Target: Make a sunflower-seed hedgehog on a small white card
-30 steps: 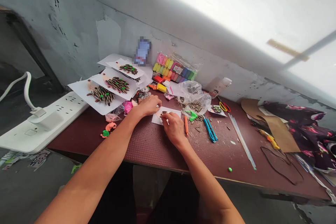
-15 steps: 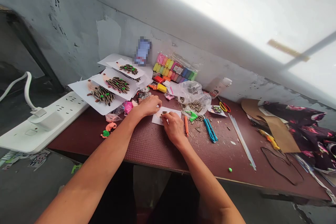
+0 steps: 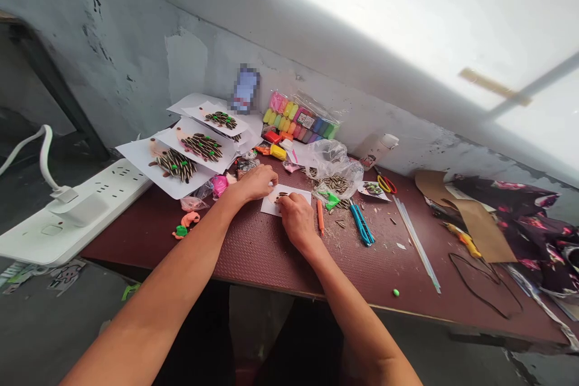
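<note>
A small white card (image 3: 270, 208) lies on the table in front of me, with a peach patch and a few dark seeds on it. My left hand (image 3: 257, 183) is at its upper left edge, fingers curled together and touching the card; what is between them, if anything, is hidden. Over the card's right side, my right hand (image 3: 296, 215) has its fingertips pinched down at the seeds. Whatever they hold is too small to make out. Just right of this hand lies an orange pen-like tool (image 3: 320, 217), and beyond it a blue utility knife (image 3: 362, 224).
Finished-looking hedgehog cards (image 3: 199, 143) are stacked at left, near a power strip (image 3: 97, 211). Behind are coloured clay packs (image 3: 301, 119) and a plastic bag (image 3: 332, 163) with striped seeds (image 3: 335, 183). Rightward lie scissors (image 3: 386, 183), clear glue sticks (image 3: 418, 244) and a yellow glue gun (image 3: 465, 241).
The right hand's fingers have shifted very slightly over the card. The left hand stays in place, and the surrounding things are unmoved apart from a tiny view shift.
</note>
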The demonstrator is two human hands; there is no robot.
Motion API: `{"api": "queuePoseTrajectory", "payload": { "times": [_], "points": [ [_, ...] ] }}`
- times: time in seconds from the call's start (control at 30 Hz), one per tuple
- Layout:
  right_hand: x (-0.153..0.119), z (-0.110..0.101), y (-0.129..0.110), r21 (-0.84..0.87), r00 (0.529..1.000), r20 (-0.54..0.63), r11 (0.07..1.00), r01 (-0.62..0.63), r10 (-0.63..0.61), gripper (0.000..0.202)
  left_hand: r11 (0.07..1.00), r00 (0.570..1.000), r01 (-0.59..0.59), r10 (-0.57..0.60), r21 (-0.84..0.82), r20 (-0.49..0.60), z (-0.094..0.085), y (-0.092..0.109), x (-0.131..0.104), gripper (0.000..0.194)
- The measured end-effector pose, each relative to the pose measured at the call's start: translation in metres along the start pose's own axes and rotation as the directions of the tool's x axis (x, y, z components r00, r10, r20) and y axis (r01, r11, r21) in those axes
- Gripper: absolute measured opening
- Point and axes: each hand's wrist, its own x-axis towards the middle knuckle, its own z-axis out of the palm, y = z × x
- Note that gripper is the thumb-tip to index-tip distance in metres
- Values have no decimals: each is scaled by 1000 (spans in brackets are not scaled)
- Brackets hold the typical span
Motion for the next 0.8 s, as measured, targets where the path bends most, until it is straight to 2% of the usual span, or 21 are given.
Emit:
{"api": "queuePoseTrajectory", "payload": {
  "times": [0.23, 0.57, 0.8],
  "points": [
    [0, -2, -2, 21, 1000, 15, 1000, -19, 19, 23, 1000, 1000, -2, 1, 11, 14, -1, 0, 0, 29],
    [-8, -2, 1, 88, 998, -58, 996, -11, 16, 19, 1000, 1000, -2, 2, -7, -16, -1, 0, -2, 27],
    [-14, -9, 11, 156, 989, -99, 983, -96, 113, 19, 998, 999, 52, -51, -39, 12, -9, 6, -6, 24]
  ]
}}
